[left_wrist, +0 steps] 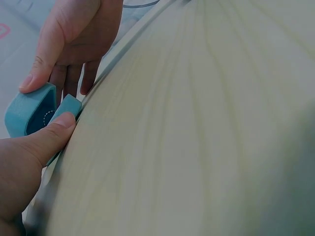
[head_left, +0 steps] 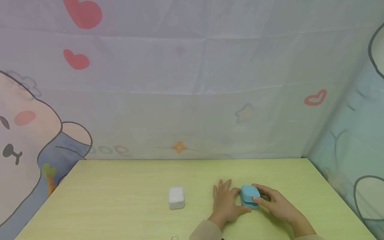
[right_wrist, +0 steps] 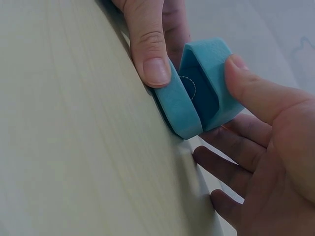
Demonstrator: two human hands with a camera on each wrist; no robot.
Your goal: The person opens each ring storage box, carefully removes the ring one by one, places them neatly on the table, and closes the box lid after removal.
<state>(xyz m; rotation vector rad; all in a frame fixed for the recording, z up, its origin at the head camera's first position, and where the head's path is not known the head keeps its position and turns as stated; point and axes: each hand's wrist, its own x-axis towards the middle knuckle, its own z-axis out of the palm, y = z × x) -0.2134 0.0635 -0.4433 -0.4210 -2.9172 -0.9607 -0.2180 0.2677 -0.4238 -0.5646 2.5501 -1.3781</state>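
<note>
The turquoise ring box (head_left: 249,192) was held between left hand (head_left: 225,204) (base (right_wrist: 181,107) pinched) and right hand (head_left: 277,203) (lid (right_wrist: 216,58) pinched).

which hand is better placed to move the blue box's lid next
Probably the right hand: it grips the box lid, while the left hand holds the box base, with its thumb against it.

Table ring (head_left: 174,236) cut off at bottom; boxed ring (right_wrist: 195,89) partly hidden.
</note>
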